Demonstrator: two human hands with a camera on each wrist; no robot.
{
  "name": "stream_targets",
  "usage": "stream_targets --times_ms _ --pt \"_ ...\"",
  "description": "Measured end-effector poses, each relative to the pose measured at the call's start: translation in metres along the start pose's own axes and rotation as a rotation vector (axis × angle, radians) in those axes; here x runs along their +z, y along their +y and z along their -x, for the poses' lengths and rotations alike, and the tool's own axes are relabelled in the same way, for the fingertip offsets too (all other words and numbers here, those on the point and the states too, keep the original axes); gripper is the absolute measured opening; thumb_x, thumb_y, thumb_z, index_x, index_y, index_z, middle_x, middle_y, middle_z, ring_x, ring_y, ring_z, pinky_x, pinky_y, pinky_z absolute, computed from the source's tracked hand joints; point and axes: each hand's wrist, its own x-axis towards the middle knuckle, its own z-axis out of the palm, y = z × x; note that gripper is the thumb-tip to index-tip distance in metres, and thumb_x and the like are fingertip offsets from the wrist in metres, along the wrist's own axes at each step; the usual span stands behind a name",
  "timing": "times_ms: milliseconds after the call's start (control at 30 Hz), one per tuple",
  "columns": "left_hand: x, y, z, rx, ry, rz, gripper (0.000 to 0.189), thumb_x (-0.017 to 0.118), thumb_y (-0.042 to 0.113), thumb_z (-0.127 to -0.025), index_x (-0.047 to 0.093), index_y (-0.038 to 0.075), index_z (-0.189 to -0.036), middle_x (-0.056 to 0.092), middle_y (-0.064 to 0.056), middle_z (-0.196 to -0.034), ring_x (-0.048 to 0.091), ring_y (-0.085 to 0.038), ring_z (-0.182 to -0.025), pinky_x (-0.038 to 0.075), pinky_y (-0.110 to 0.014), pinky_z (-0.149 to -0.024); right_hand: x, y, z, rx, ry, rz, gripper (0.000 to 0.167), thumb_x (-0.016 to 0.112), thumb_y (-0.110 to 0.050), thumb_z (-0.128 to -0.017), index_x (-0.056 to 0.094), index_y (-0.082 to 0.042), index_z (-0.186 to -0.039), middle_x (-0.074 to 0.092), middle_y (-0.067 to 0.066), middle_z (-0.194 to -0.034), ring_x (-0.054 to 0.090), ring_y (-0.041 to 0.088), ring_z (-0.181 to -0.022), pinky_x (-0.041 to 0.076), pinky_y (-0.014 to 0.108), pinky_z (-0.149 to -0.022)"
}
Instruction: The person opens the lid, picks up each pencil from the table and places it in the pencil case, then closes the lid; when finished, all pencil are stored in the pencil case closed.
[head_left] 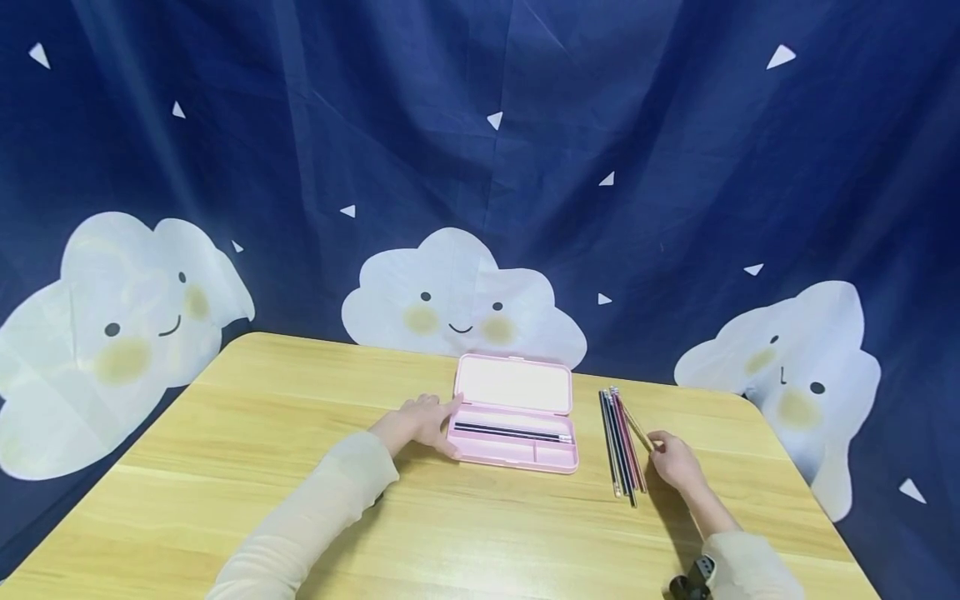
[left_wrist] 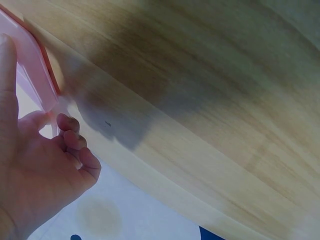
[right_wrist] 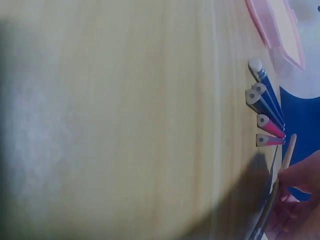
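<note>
A pink pencil case point(head_left: 555, 462) lies with its lid point(head_left: 513, 383) raised at the back. Dark pencils point(head_left: 510, 432) with pale eraser ends lie inside its long compartment. My left hand point(head_left: 423, 421) holds the case's left end, thumb at the front corner and index finger near the hinge; in the left wrist view its other fingers point(left_wrist: 75, 140) are curled beside the case. To the right, my right hand point(head_left: 677, 461) pinches a slim gold pencil point(head_left: 637, 427), tilted beside a loose bunch of dark and red pencils point(head_left: 621, 446) on the table.
The wooden table point(head_left: 300, 400) has a rounded far edge against a blue curtain point(head_left: 480, 167) with white clouds. A small divided compartment point(head_left: 555, 452) sits at the case's front right. A black wrist camera point(head_left: 692, 579) is by the right sleeve.
</note>
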Motion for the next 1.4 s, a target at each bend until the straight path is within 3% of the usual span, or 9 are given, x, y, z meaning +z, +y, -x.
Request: stream_targets --times_ms 200,533,700,833,933,1267,1400 --pt "-0.002 0.002 0.004 -0.003 0.001 -0.013 0.102 0.074 0.054 -0.064 0.024 0.017 -0.145 0.041 -0.024 -0.132 0.038 -0.033 -0.120 0.032 -0.050 -0.099 -0.001 -0.004 -0.001 -0.046 0.040 -0.032 0.035 0.047 0.005 -0.080 0.053 0.012 -0.113 0.059 0.015 -0.075 0.050 0.021 -0.064 0.041 0.031 -0.055" --pt "-0.002 0.000 0.002 -0.002 -0.005 0.002 0.102 0.073 0.054 -0.065 0.023 0.018 -0.146 0.037 -0.025 -0.135 0.035 -0.035 -0.124 0.030 -0.051 -0.101 0.000 -0.028 -0.002 -0.125 0.046 -0.062 0.030 0.052 0.008 -0.080 0.058 0.010 -0.109 0.053 0.008 -0.063 0.044 0.017 -0.057 0.038 0.030 -0.054" --pt "-0.003 0.000 0.002 -0.004 -0.007 0.004 0.102 0.073 0.054 -0.065 0.023 0.018 -0.146 0.037 -0.025 -0.135 0.035 -0.035 -0.124 0.030 -0.051 -0.101 0.007 -0.035 -0.005 -0.126 0.075 -0.108 0.028 0.054 0.006 -0.082 0.059 0.009 -0.110 0.058 0.012 -0.067 0.047 0.019 -0.060 0.041 0.032 -0.056" --pt "-0.002 0.000 0.003 -0.009 -0.009 0.004 0.103 0.074 0.054 -0.064 0.023 0.018 -0.146 0.038 -0.025 -0.135 0.036 -0.036 -0.123 0.030 -0.052 -0.100 0.013 -0.041 -0.007 -0.125 0.100 -0.120 0.029 0.053 0.006 -0.082 0.060 0.008 -0.110 0.063 0.027 -0.090 0.058 0.033 -0.077 0.047 0.044 -0.070" --pt "-0.002 0.000 0.003 -0.014 -0.012 0.002 0.103 0.074 0.055 -0.064 0.023 0.019 -0.146 0.037 -0.024 -0.135 0.035 -0.036 -0.124 0.030 -0.052 -0.100 0.017 -0.045 -0.008 -0.125 0.121 -0.140 0.028 0.053 0.005 -0.083 0.061 0.007 -0.110 0.060 0.031 -0.104 0.058 0.037 -0.088 0.047 0.047 -0.075" --pt "-0.002 0.001 0.003 -0.015 -0.008 0.000 0.103 0.074 0.054 -0.064 0.023 0.019 -0.146 0.039 -0.024 -0.133 0.037 -0.034 -0.123 0.031 -0.050 -0.100 0.027 -0.062 -0.013 -0.140 0.205 -0.228 0.020 0.060 0.004 -0.080 0.067 0.005 -0.098 0.064 0.022 -0.091 0.058 0.025 -0.081 0.047 0.025 -0.066" --pt "-0.002 0.002 0.004 -0.016 -0.009 -0.002 0.102 0.074 0.054 -0.064 0.023 0.019 -0.146 0.040 -0.023 -0.133 0.037 -0.034 -0.122 0.031 -0.050 -0.100 0.032 -0.070 -0.015 -0.161 0.204 -0.234 0.019 0.060 0.005 -0.079 0.068 0.004 -0.096 0.063 0.016 -0.085 0.055 0.020 -0.077 0.045 0.023 -0.064"
